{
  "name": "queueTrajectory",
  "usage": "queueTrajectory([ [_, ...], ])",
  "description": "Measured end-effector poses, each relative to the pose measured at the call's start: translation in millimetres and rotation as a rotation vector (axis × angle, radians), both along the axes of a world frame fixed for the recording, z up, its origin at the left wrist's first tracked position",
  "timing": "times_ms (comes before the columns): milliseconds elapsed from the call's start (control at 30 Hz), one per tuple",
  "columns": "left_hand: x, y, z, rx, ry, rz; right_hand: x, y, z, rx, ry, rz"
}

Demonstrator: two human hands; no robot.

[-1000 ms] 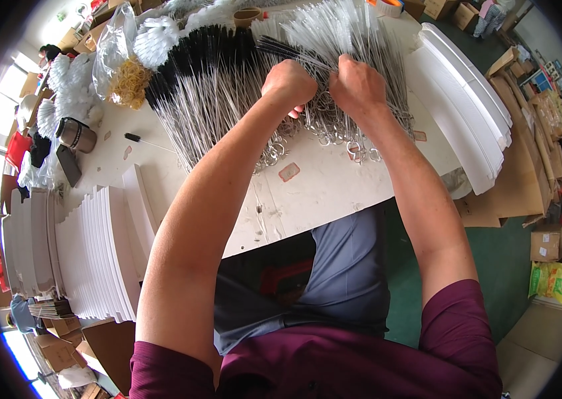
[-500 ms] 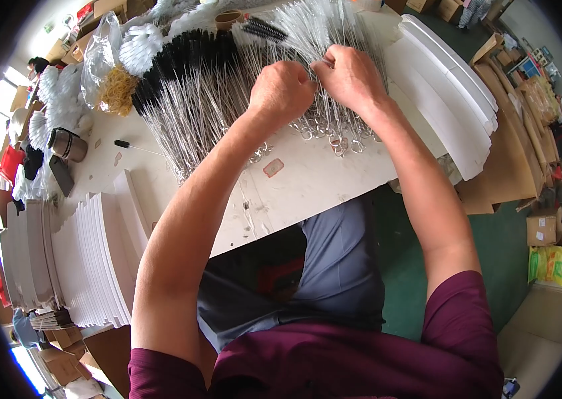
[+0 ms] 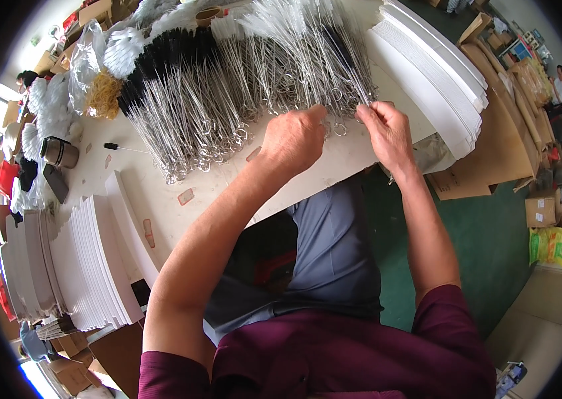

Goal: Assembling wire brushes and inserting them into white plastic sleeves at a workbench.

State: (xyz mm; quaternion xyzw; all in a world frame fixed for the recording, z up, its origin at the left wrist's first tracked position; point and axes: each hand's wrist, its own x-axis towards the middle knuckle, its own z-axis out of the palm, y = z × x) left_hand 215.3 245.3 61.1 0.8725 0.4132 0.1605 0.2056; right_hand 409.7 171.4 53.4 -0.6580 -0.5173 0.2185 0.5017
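Two wide bunches of thin wire brushes with looped ends lie on the table. One is the black-bristled brushes (image 3: 168, 60), the other the white-bristled brushes (image 3: 274, 26). My left hand (image 3: 296, 141) is closed in a pinch by the loops along the near edge of the white bunch; what it holds is hidden by the fingers. My right hand (image 3: 389, 133) pinches the near end of a thin wire at the right edge of that bunch. A dark-bristled brush (image 3: 338, 45) lies among the white ones, apparently in line with that wire.
Stacked white card trays (image 3: 427, 73) stand at the right table edge, more white trays (image 3: 88, 259) at the near left. A single black brush (image 3: 112, 145), a dark phone (image 3: 55, 183), a cup (image 3: 59, 152) and yellow rubber bands (image 3: 104, 95) lie on the left. Cardboard (image 3: 494, 146) leans beyond the right edge.
Both hands have come nearer to me, from over the wires to the loop ends, and the right has moved rightward. The dark bristles above the hands now lie further right among the white brushes.
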Motion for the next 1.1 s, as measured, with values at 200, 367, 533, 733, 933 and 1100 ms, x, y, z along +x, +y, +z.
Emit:
queueTrajectory([
  [200, 2, -8, -3, -0.038, 0.06, -0.03, 6, -11, -22, -0.108, 0.275, -0.033],
  [367, 3, -11, -16, 0.074, -0.031, -0.076, 3, -9, -28, -0.101, 0.184, -0.047],
  [533, 3, -10, -13, -0.017, 0.001, 0.005, 0, -10, -28, -0.084, 0.158, -0.072],
  [733, -2, -14, -13, -0.038, 0.011, 0.079, -1, -9, -29, -0.02, 0.102, -0.077],
  [933, -10, -9, -13, -0.115, -0.124, 0.047, -5, -9, -28, 0.01, 0.116, -0.085],
  [1100, -24, -19, 8, -0.141, -0.26, 0.059, -5, -10, -30, -0.01, 0.145, -0.096],
])
